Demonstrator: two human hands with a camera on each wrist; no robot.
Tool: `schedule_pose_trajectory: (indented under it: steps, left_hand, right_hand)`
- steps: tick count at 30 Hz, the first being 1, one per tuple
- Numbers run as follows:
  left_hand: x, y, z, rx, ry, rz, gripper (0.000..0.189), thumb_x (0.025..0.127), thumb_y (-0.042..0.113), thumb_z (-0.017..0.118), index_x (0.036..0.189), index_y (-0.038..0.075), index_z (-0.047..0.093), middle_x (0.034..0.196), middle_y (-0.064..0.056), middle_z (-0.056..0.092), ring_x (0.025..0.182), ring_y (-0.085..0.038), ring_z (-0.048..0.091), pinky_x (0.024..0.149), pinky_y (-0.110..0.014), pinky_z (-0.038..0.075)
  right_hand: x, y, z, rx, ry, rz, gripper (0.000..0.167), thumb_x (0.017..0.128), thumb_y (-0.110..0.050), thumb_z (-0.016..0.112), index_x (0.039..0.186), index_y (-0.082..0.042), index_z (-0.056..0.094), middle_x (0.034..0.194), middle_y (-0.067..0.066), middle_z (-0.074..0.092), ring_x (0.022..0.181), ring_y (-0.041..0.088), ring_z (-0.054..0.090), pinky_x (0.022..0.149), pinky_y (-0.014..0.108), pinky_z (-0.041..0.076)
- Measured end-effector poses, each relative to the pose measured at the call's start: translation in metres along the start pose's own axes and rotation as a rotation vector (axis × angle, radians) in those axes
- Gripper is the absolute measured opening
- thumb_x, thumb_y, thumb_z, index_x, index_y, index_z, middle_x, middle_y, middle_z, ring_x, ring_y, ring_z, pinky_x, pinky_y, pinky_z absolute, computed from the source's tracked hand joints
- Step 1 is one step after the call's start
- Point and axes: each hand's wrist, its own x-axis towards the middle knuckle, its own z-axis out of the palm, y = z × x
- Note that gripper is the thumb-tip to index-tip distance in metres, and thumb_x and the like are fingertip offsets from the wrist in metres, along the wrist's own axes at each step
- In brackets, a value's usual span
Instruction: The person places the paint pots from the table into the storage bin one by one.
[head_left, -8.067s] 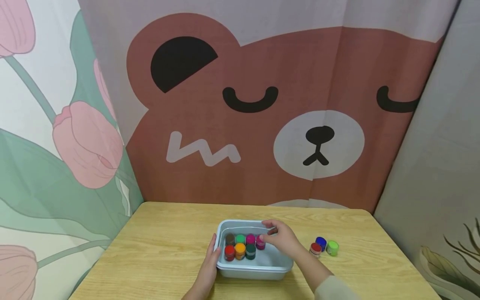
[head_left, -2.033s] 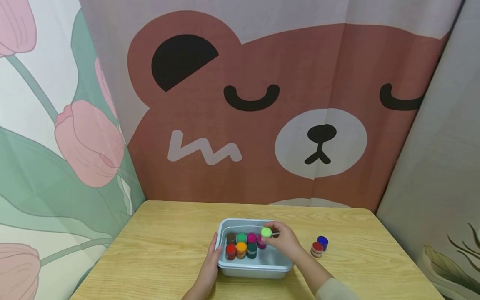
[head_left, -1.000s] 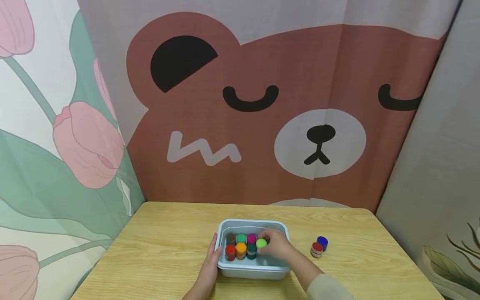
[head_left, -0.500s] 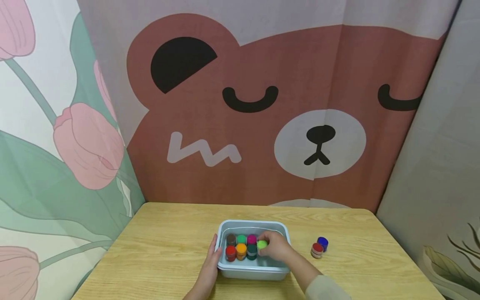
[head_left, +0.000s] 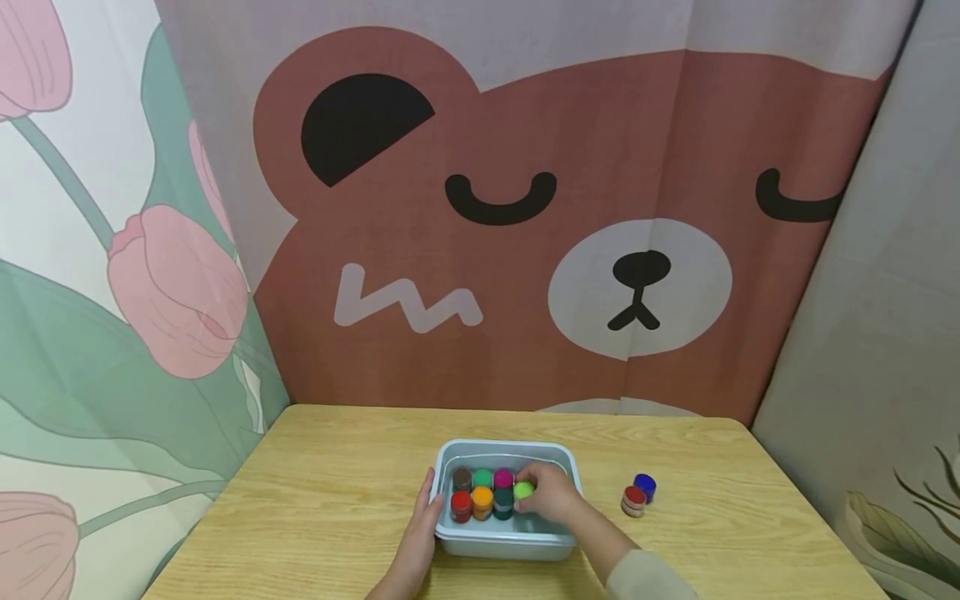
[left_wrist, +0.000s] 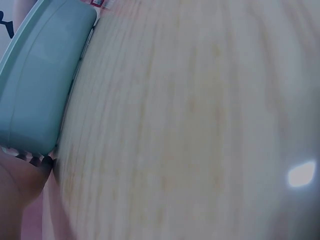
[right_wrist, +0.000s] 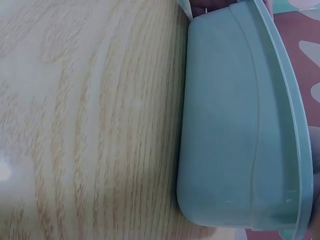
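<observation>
A pale blue plastic box [head_left: 510, 546] stands on the table. Inside it, small lidded paint jars sit in two rows: brown [head_left: 462, 479], green [head_left: 483, 478] and magenta [head_left: 503, 478] behind, red [head_left: 461, 505], orange [head_left: 482, 501] and dark green [head_left: 503, 502] in front. At the right end of these rows my right hand [head_left: 551, 492] pinches a light green jar [head_left: 523, 490] between thumb and fingers. The jar and hand hide a second magenta jar. My left hand [head_left: 417, 533] rests along the box's left side, fingers straight, thumb near the rim.
On the table [head_left: 337, 492], right of the box, stand a dark red-lidded jar [head_left: 633, 500] and a blue-lidded jar [head_left: 645, 487], close together. Behind the table's far edge hangs a bear-print curtain [head_left: 525, 358].
The light green jar was taken from the group at the right, carried over the box and lowered beside the others. Over the last second the right hand barely moves; the left hand stays.
</observation>
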Motion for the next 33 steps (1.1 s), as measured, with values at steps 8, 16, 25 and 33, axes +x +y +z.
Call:
schedule_pose_trajectory:
  steps: [8,16,25,33]
  left_hand:
    - [-0.0004,0.0019,-0.0006,0.004,0.000,-0.014,0.065,0.105,0.046,0.031,0.159,0.016,0.011,0.164,-0.020,0.008,0.148,-0.050,0.004,0.112,-0.074,0.004]
    - [0.0003,0.0009,-0.0009,0.007,-0.001,-0.018,0.065,0.104,0.047,0.031,0.159,0.017,0.011,0.165,-0.019,0.007,0.149,-0.049,0.004,0.113,-0.074,0.004]
    - [0.0008,0.0000,0.0000,0.007,0.005,0.015,0.063,0.106,0.042,0.031,0.159,0.015,0.011,0.164,-0.020,0.008,0.148,-0.049,0.005,0.113,-0.074,0.005]
    - [0.0011,-0.0012,-0.0003,0.010,0.009,0.009,0.063,0.106,0.042,0.031,0.159,0.015,0.011,0.164,-0.020,0.009,0.148,-0.049,0.006,0.113,-0.074,0.006]
  right_hand:
    - [0.0003,-0.0002,0.0032,-0.007,0.016,0.036,0.036,0.071,-0.006,0.085,0.102,-0.002,0.069,0.100,0.008,0.070,0.094,0.022,0.062,0.092,0.049,0.052]
    - [0.0031,0.0021,0.0066,-0.027,0.007,0.074,0.036,0.071,-0.007,0.084,0.103,-0.003,0.068,0.099,0.007,0.069,0.093,0.021,0.061,0.091,0.049,0.053]
    - [0.0036,0.0011,0.0078,-0.024,0.008,0.102,0.036,0.071,-0.007,0.084,0.102,-0.003,0.067,0.099,0.008,0.069,0.093,0.022,0.062,0.092,0.049,0.052]
    - [0.0034,0.0010,0.0083,-0.029,0.010,0.097,0.038,0.069,-0.006,0.085,0.103,-0.004,0.068,0.096,0.007,0.067,0.090,0.021,0.061,0.089,0.047,0.053]
